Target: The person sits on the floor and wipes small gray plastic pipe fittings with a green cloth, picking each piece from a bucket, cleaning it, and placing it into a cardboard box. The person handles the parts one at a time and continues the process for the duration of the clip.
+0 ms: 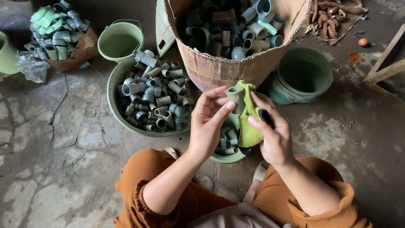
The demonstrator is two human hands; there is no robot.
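Both forearms come up from the bottom of the view, bare from the elbow to the wrist, with orange sleeves pushed up at the elbows. The left hand (207, 122) is raised with the wrist bent a little back. Its fingers (219, 116) are curled inward, and the thumb and the first fingers are pressed together at the tips, in a pinch. The right hand (272, 135) stands just beside it, turned with its back to the camera. Its fingers (259, 107) are stretched forward and slightly bent, closed in a grip. The two hands are near each other, the fingertips almost meeting.
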